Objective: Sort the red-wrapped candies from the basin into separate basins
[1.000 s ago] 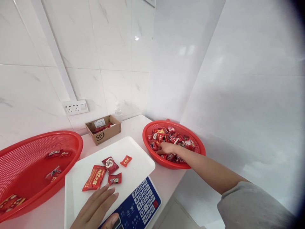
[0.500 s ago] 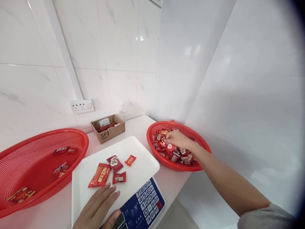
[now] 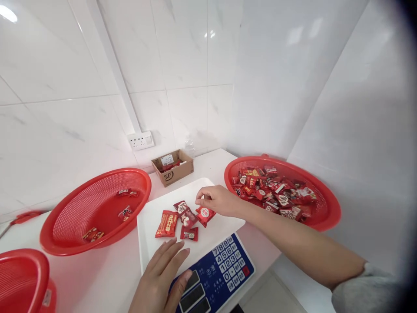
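My right hand [image 3: 216, 200] is over the white scale tray [image 3: 228, 221], thumb and fingers pinched together. Whatever may be between them is hidden. Right under it, a red candy packet with a white circle [image 3: 205, 214] lies on the tray. Beside that are two dark red packets, one overlapping the other [image 3: 188, 218], a larger red and gold packet [image 3: 167, 224] and a small red one [image 3: 189, 234]. My left hand [image 3: 161, 271] is open, fingers stretched over the tray's front edge, thumb by the display of the blue keypad panel [image 3: 224, 269].
A red basket [image 3: 332, 213] full of candy packets stands right of the scale. To the left is a red basket [image 3: 61, 239] with several packets, and nearer, another red basket [image 3: 42, 265]. Behind are a cardboard box [image 3: 177, 174], a clear bottle [image 3: 189, 145] and the tiled wall.
My right hand has moved left from the full basket to the tray. A white-circle packet and another dark red one now lie there. The view has shifted, revealing another basket at lower left.
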A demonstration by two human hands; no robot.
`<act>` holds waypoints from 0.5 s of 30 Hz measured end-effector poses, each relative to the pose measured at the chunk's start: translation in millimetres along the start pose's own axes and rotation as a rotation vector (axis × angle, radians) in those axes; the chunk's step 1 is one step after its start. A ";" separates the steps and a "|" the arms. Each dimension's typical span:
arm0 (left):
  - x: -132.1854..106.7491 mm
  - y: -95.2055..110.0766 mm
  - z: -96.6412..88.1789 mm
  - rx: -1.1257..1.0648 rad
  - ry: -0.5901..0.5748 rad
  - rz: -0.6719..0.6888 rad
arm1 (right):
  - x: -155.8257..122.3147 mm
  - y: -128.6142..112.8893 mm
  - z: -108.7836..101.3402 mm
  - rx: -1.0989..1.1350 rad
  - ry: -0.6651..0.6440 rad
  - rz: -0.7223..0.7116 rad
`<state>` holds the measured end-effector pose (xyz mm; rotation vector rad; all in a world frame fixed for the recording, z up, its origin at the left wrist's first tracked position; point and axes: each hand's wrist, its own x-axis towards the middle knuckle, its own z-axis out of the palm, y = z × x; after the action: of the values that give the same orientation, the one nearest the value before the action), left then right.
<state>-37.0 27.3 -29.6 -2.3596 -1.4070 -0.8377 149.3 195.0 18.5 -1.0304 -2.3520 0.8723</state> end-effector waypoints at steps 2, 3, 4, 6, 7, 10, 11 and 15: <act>-3.1 -0.8 -0.3 -0.005 -0.028 -0.027 | 0.6 0.1 5.6 0.050 0.014 0.003; -4.5 -1.1 0.2 -0.009 -0.049 -0.039 | 0.2 0.8 7.7 0.071 0.015 0.008; -5.8 -1.3 0.9 -0.014 -0.071 -0.048 | -0.6 2.0 9.4 0.075 0.019 0.009; -7.5 -1.5 2.7 -0.019 -0.102 -0.062 | -4.4 6.3 12.0 0.037 0.047 -0.001; -7.7 -1.7 3.4 -0.019 -0.107 -0.069 | -7.5 9.2 12.6 0.008 0.071 -0.007; -4.3 -2.0 4.4 -0.005 -0.124 -0.069 | -22.9 19.5 10.4 -0.011 0.158 -0.002; -1.5 -2.1 4.4 0.004 -0.140 -0.061 | -29.8 23.0 8.3 0.012 0.188 0.009; 18.7 -3.4 4.9 0.029 -0.278 0.013 | -58.4 37.1 -3.0 0.099 0.305 0.093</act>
<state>-31.6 44.7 -22.5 -2.5360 -1.4900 -0.4957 206.5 171.0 -12.5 -1.1505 -2.0028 0.7936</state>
